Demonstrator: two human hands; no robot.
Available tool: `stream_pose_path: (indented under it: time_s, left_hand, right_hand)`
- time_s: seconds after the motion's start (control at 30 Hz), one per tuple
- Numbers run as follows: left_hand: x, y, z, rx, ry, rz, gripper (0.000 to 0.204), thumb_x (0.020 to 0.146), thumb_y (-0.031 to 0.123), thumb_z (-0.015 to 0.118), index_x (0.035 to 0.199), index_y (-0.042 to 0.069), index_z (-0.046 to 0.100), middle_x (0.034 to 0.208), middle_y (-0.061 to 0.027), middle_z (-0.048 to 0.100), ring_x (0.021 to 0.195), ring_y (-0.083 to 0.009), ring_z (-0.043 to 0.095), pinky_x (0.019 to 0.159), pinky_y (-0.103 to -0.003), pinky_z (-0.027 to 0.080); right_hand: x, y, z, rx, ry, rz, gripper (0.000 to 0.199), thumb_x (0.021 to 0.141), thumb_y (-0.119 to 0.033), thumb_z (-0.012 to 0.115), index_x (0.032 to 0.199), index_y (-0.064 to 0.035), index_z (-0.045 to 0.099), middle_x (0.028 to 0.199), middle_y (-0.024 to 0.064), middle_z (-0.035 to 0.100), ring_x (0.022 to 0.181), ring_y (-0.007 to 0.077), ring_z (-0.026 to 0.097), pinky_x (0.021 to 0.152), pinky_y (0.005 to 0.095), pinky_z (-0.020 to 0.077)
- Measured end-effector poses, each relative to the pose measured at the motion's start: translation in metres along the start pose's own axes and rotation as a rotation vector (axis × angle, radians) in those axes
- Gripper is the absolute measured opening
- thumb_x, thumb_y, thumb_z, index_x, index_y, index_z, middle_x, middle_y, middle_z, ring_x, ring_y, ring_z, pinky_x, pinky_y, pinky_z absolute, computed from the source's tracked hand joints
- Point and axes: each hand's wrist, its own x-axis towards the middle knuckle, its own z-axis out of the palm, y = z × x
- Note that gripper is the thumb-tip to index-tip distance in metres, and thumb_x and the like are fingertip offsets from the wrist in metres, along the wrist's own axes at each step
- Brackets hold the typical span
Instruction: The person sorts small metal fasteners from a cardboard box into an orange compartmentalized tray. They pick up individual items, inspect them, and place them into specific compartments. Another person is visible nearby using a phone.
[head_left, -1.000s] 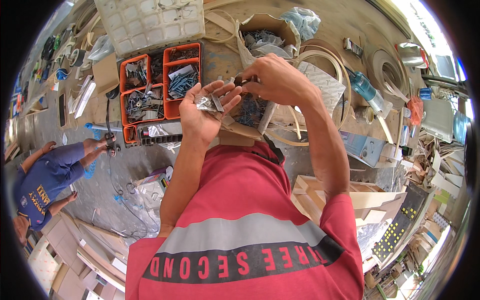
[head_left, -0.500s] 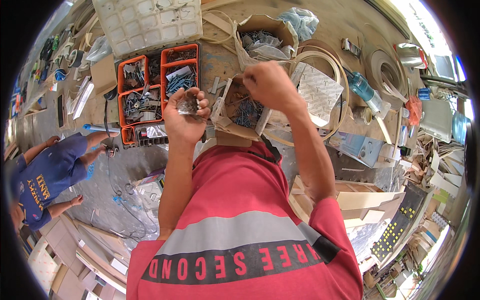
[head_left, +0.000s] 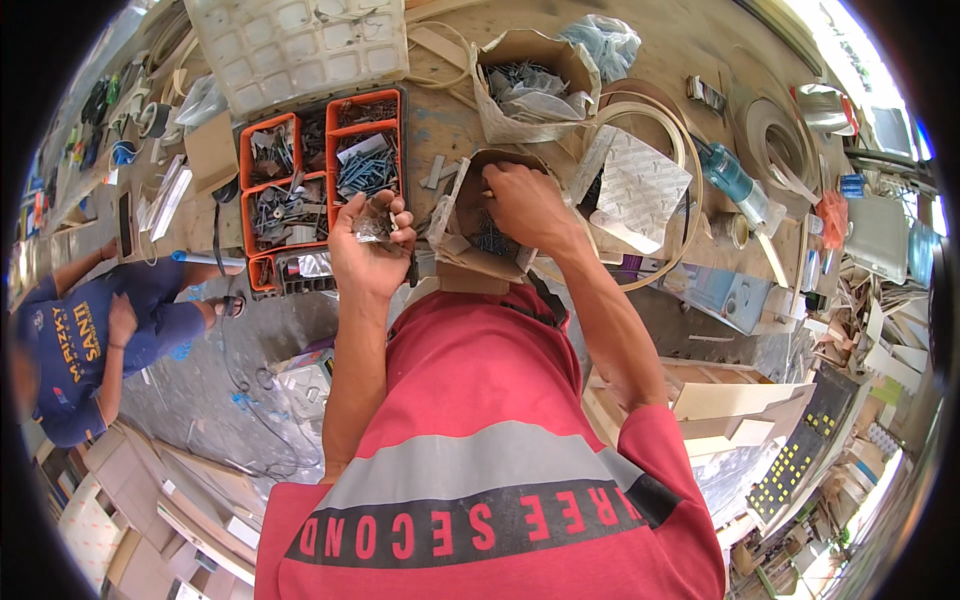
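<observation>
My left hand (head_left: 372,240) is cupped round a small clear plastic bag (head_left: 372,226), which seems to have small dark pieces in it. Its fingers curl up over the sides of the bag. My right hand (head_left: 522,205) reaches down into an open cardboard box (head_left: 462,225) that holds loose screws (head_left: 490,238). The fingers of that hand are bent together, and what they may hold is hidden. Left of the box, close to my left hand, lies an organizer case with orange bins (head_left: 333,155) of screws and small hardware. Long bluish screws (head_left: 368,172) fill one bin.
Behind the box stands a paper sack (head_left: 492,112) of screws and plastic bags. Rolls of edge banding (head_left: 775,150), a teal-bodied tool (head_left: 730,175) and a patterned white sheet (head_left: 640,195) lie to the right. A person in blue (head_left: 80,350) is at the far left.
My right hand has moved down from above the cardboard box into it. The left hand keeps the plastic bag in nearly the same place. The person in blue has shifted an arm.
</observation>
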Motion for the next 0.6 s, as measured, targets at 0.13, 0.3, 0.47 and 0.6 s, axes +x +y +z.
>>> stream_pose_path:
  time_s: [0.13, 0.3, 0.47, 0.6]
  left_hand:
    - [-0.003, 0.005, -0.002, -0.01, 0.009, 0.015, 0.037, 0.1, 0.03, 0.051, 0.099, -0.002, 0.069, 0.09, -0.0124, 0.063, 0.079, -0.0243, 0.058, 0.06, -0.031, 0.048]
    - [-0.004, 0.007, -0.007, -0.013, -0.018, -0.003, 0.038, 0.101, 0.031, 0.052, 0.1, -0.002, 0.069, 0.089, -0.0124, 0.063, 0.079, -0.0244, 0.058, 0.06, -0.03, 0.048]
    - [-0.007, 0.01, -0.015, 0.01, -0.083, 0.003, 0.036, 0.101, 0.028, 0.053, 0.106, -0.004, 0.069, 0.095, -0.0141, 0.061, 0.084, -0.0248, 0.058, 0.061, -0.03, 0.051]
    - [-0.007, 0.01, -0.019, 0.018, -0.061, -0.009, 0.036, 0.101, 0.028, 0.053, 0.107, -0.004, 0.069, 0.096, -0.0143, 0.061, 0.084, -0.0242, 0.057, 0.061, -0.029, 0.05]
  right_hand:
    - [-0.017, 0.009, -0.021, 0.202, 0.173, -0.021, 0.021, 0.094, -0.014, 0.064, 0.107, 0.003, 0.066, 0.091, 0.02, 0.073, 0.086, 0.0323, 0.071, 0.075, 0.0463, 0.0537]
    - [-0.031, 0.003, -0.056, 0.541, 0.327, 0.062, 0.025, 0.094, -0.015, 0.068, 0.111, 0.0037, 0.07, 0.083, 0.0131, 0.072, 0.073, 0.0163, 0.066, 0.07, 0.0317, 0.053]
    - [-0.068, 0.013, -0.098, 0.521, 0.499, 0.253, 0.024, 0.089, -0.014, 0.074, 0.103, 0.0044, 0.072, 0.084, 0.0128, 0.071, 0.07, 0.0151, 0.064, 0.067, 0.031, 0.051]
    - [-0.085, 0.052, -0.106, 0.289, 0.45, 0.293, 0.024, 0.081, -0.008, 0.076, 0.103, 0.0017, 0.074, 0.085, 0.0114, 0.069, 0.071, 0.0173, 0.062, 0.069, 0.032, 0.0506]
